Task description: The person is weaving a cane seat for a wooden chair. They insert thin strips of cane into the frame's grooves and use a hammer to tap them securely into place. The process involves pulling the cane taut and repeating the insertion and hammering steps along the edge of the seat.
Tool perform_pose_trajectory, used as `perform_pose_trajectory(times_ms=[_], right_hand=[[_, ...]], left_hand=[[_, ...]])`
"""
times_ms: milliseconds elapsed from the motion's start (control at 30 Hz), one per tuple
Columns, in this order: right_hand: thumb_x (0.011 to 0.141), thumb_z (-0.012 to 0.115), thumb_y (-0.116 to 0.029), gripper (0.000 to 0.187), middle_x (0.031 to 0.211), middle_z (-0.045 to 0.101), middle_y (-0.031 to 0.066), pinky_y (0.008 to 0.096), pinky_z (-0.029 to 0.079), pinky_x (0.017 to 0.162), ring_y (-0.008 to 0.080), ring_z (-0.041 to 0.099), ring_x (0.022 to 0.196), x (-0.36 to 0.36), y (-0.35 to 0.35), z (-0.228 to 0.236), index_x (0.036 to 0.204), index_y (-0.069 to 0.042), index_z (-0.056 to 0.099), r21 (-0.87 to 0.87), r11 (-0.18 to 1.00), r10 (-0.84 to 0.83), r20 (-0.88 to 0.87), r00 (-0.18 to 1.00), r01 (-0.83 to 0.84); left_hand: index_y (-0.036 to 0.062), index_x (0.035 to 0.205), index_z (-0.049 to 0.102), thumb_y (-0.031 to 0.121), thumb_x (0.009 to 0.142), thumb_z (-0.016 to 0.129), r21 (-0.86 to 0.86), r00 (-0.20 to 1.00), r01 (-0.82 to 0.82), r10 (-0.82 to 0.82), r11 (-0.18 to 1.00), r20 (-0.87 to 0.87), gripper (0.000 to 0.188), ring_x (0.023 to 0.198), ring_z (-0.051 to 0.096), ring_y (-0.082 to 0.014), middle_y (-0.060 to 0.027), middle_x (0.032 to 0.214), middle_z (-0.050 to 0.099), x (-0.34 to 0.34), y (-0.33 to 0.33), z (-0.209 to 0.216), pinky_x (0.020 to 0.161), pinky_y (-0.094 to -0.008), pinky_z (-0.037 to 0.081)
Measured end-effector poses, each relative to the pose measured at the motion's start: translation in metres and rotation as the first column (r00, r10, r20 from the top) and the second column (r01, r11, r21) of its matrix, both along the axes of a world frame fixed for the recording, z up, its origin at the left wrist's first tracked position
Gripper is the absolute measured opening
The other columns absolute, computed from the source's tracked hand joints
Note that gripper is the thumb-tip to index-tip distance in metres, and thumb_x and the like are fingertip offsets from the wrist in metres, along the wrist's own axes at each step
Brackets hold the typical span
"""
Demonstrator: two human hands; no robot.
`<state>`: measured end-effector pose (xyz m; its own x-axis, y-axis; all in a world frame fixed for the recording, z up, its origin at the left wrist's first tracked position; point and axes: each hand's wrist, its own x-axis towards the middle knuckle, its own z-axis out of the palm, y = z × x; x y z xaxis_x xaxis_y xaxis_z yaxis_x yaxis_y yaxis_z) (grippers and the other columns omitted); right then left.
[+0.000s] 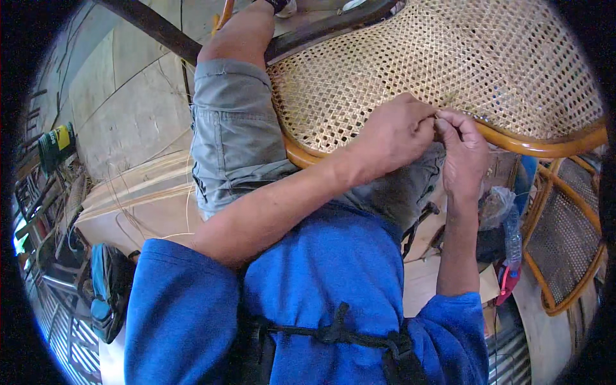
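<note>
Across my lap rests a woven cane panel (410,58) with an open lattice of small holes. A glossy brown bent-rattan frame (536,146) borders its near edge. My left hand (401,131) reaches over from the left, its fingers closed in a pinch at this edge. Close against it, my right hand (463,151) is also closed, thumb against the fingertips. The fingertips of both hands meet just above the frame. Whatever they pinch is too small and too hidden to make out.
At the right stands another rattan frame with woven cane (564,224). A clear plastic bottle (513,237) and a crumpled plastic bag (497,208) lie nearer. On the left are stacked wooden boards (138,199), loose thin strands and a blue-black backpack (108,292). A dark pole (154,29) crosses the upper left.
</note>
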<state>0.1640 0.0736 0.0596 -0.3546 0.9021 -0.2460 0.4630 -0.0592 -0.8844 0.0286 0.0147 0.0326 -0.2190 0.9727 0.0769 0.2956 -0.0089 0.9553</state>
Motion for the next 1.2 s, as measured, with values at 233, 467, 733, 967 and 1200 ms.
perform_pose_trajectory(times_ms=[233,467,733,967,1200], right_hand=[[0.082,0.057,-0.002,0.009,0.088,0.059,0.0023,0.0227,0.043,0.077,0.009,0.054,0.082,0.004,-0.011,0.0,0.091,0.001,0.059,-0.144,0.988,0.028,-0.16,0.987,-0.051],[0.082,0.057,-0.003,0.009,0.087,0.06,0.0018,0.0218,0.044,0.075,0.0087,0.054,0.08,0.011,-0.019,0.002,0.09,0.0,0.06,-0.389,0.92,-0.099,-0.35,0.932,-0.048],[0.08,0.058,-0.003,0.006,0.084,0.06,0.0036,0.0243,0.045,0.074,0.0107,0.056,0.081,0.002,-0.01,0.009,0.084,0.0,0.061,0.082,0.974,0.214,-0.027,0.976,-0.211],[0.078,0.058,-0.003,0.007,0.084,0.06,0.0076,0.0279,0.046,0.073,0.0181,0.058,0.079,-0.009,0.033,-0.005,0.085,-0.002,0.06,0.322,0.843,0.36,0.257,0.897,-0.43],[0.079,0.056,-0.004,0.007,0.085,0.059,0.0108,0.0331,0.048,0.07,0.0257,0.059,0.08,-0.009,0.049,-0.014,0.085,-0.003,0.059,0.371,0.609,0.549,0.441,0.71,-0.701]], left_hand=[[0.0002,0.085,0.063,0.026,0.081,0.062,-0.062,0.975,0.153,-0.14,0.986,0.175,0.026,0.07,0.058,-0.0247,-0.0148,0.074,0.06,-0.016,-0.011,0.005,0.064,-0.0333,0.046],[-0.0006,0.086,0.063,0.022,0.082,0.062,-0.178,0.904,0.278,-0.194,0.944,0.382,0.023,0.068,0.056,-0.0175,-0.01,0.071,0.059,-0.026,-0.02,0.012,0.063,-0.0304,0.045],[-0.0008,0.086,0.061,0.028,0.088,0.053,-0.245,0.897,0.275,-0.157,0.93,0.414,0.029,0.065,0.055,-0.0176,-0.01,0.07,0.058,-0.015,-0.026,0.005,0.061,-0.0317,0.045],[0.0005,0.092,0.06,0.023,0.088,0.051,-0.146,0.98,0.114,-0.087,0.983,0.179,0.025,0.076,0.057,-0.0246,-0.0134,0.08,0.059,-0.022,-0.056,-0.001,0.068,-0.0341,0.045],[0.0018,0.094,0.061,0.017,0.087,0.053,-0.089,0.984,0.093,-0.079,0.992,0.158,0.018,0.08,0.058,-0.0264,-0.0127,0.083,0.06,-0.026,-0.067,-0.007,0.072,-0.0345,0.046]])
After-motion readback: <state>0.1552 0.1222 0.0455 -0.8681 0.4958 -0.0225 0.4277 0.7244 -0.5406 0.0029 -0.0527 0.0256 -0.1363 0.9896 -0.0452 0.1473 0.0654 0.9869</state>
